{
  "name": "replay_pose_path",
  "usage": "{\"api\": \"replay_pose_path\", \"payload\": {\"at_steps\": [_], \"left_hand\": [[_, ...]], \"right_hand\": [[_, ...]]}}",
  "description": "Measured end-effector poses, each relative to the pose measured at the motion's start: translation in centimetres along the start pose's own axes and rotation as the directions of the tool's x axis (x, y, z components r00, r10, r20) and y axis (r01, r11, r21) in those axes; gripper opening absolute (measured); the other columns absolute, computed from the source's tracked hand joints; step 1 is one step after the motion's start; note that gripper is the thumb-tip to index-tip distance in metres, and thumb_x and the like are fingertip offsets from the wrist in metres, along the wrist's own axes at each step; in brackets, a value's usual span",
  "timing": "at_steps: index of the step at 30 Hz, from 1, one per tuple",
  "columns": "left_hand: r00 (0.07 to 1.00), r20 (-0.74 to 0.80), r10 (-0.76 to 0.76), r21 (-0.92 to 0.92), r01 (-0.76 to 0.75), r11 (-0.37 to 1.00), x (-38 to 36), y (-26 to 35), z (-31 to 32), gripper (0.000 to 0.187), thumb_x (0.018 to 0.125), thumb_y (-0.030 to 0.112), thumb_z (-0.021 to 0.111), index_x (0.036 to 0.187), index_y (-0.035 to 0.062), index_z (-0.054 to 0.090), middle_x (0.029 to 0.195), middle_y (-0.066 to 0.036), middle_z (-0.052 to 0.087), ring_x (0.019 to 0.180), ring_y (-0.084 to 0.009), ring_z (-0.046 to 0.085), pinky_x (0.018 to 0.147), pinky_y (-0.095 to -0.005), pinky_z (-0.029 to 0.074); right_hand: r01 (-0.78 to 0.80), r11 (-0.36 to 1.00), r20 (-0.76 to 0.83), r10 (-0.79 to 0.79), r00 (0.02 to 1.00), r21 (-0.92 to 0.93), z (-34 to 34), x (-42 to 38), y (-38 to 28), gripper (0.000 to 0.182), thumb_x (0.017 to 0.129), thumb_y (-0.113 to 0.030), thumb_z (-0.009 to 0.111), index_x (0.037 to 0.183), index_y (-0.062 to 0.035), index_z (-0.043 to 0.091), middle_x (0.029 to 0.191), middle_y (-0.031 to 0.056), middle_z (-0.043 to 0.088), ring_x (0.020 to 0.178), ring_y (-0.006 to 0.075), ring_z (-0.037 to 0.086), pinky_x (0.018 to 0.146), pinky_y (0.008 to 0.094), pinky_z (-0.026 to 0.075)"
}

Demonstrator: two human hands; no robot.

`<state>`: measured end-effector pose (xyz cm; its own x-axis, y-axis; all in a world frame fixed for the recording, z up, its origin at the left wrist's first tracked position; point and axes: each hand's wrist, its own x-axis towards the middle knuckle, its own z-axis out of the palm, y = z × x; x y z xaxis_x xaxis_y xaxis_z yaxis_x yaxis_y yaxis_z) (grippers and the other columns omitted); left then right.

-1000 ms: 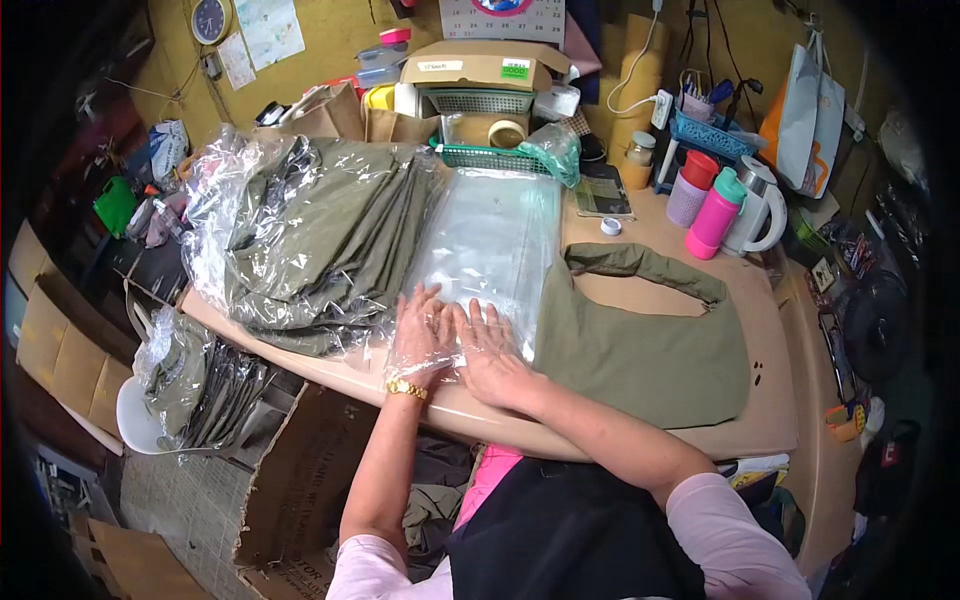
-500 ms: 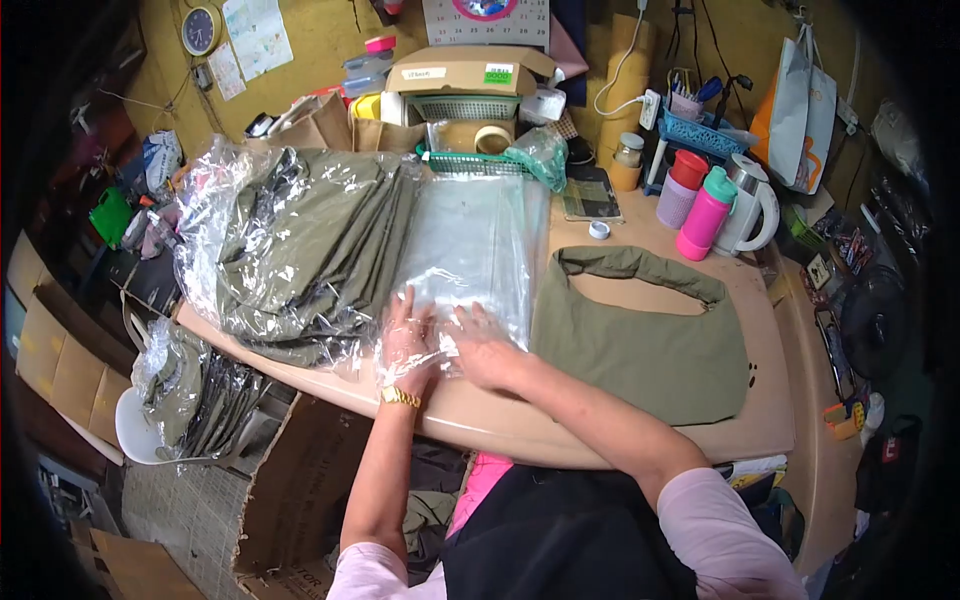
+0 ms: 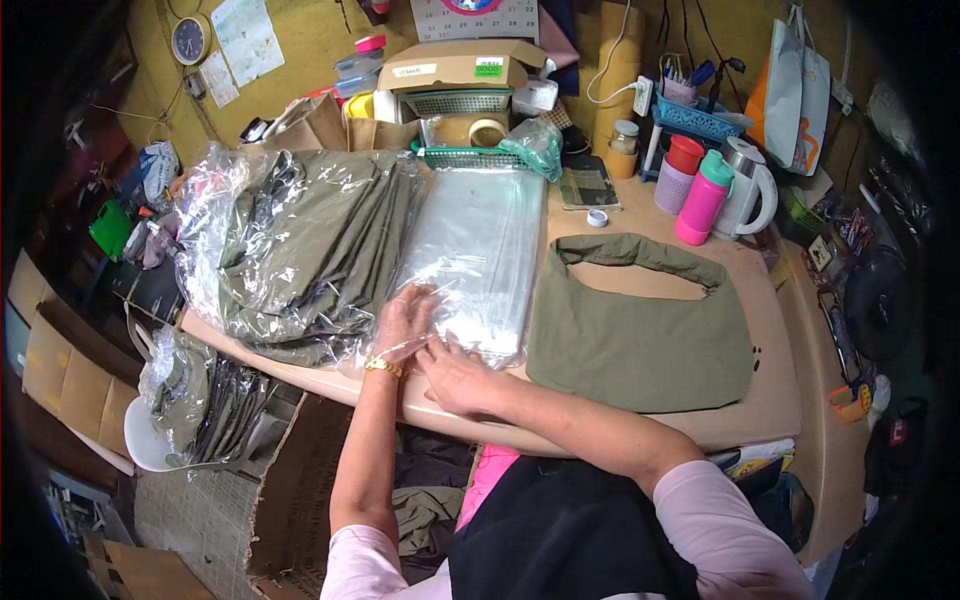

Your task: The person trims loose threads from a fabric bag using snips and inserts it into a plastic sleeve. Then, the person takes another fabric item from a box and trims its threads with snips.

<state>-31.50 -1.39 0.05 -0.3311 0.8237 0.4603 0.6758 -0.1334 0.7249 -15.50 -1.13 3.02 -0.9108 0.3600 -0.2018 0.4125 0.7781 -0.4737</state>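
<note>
Two hands: I see the left hand (image 3: 402, 322) and right hand (image 3: 452, 378) close together.
Just changed: the right hand has slid in by the left, so both are by the near left corner of the clear plastic (image 3: 478, 235).
Fingers: I can't tell if they pinch the plastic.
Clear plastic: flat, mostly past my fingertips.
Green bag (image 3: 640, 350): flat, right of my right hand.
Wrapped pile (image 3: 305, 235): left of my left hand.
</note>
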Motion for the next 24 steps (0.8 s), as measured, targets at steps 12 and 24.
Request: {"api": "replay_pose_path", "payload": {"at_steps": [12, 24], "left_hand": [[0.955, -0.056, 0.290, 0.409, -0.243, 0.879, -2.6, 2.3, -1.3, 0.039, 0.079, -0.001, 0.063, 0.117, 0.0026, 0.062, 0.124, -0.020, 0.061, 0.107, -0.0369, 0.062, 0.085, -0.0432, 0.050], [0.927, -0.269, 0.262, 0.314, -0.173, 0.934, -3.3, 4.8, -2.7, 0.014, 0.087, 0.004, 0.066, 0.099, 0.0006, 0.072, 0.100, -0.017, 0.072, 0.093, -0.0340, 0.069, 0.086, -0.0394, 0.053]], "right_hand": [[0.402, 0.566, -0.623, 0.272, 0.733, 0.720, 1.5, 4.3, 3.5, 0.055, 0.094, 0.000, 0.044, 0.147, 0.0051, 0.030, 0.153, 0.0294, 0.028, 0.136, 0.0394, 0.040, 0.112, 0.0401, 0.035], [0.373, -0.029, -0.307, 0.508, 0.805, 0.928, -1.1, 7.9, 3.2, 0.054, 0.085, -0.004, 0.071, 0.131, -0.0066, 0.043, 0.097, 0.0074, 0.065, 0.073, 0.0137, 0.061, 0.060, 0.0259, 0.049]]}}
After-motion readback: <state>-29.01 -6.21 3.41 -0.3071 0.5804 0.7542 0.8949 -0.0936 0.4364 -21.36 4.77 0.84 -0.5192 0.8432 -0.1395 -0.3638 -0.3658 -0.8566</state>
